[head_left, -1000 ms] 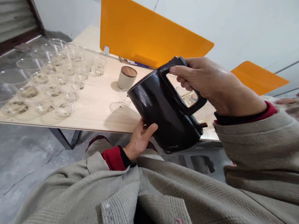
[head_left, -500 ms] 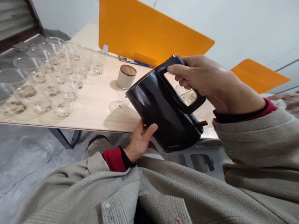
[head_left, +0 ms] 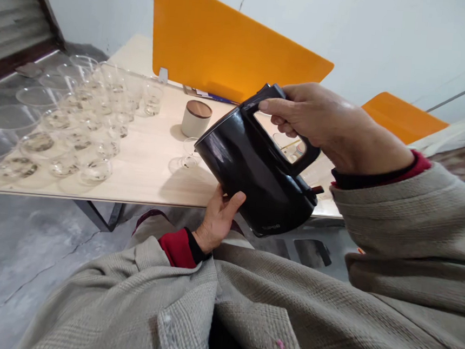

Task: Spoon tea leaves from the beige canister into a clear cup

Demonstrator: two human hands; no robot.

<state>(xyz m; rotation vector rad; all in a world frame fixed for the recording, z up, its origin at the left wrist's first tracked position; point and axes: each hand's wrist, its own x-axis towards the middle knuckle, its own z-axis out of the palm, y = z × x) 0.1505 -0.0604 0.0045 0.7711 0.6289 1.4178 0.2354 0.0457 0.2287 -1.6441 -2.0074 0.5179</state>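
A black electric kettle [head_left: 257,171] is tilted over the table with its spout end down to the left. My right hand [head_left: 307,113] is closed round its handle. Under the kettle's lower side is my left hand [head_left: 217,216], its thumb over the near face and its other fingers partly hidden behind the body; it appears to support the kettle. Just beyond the spout, a clear cup [head_left: 190,161] with dark bits at its bottom stands on the table, partly covered by the kettle. I see no stream of water.
Several clear cups [head_left: 63,165] with dark bits in them crowd the left of the pale table [head_left: 146,183]. A white canister [head_left: 195,123] with a wooden lid stands behind the single cup. An orange divider [head_left: 227,49] rises along the back. At far right, a patterned sleeve shows.
The kettle and both hands hold nearly the same pose. The view has shifted very slightly, and the patterned sleeve at the far right has moved.
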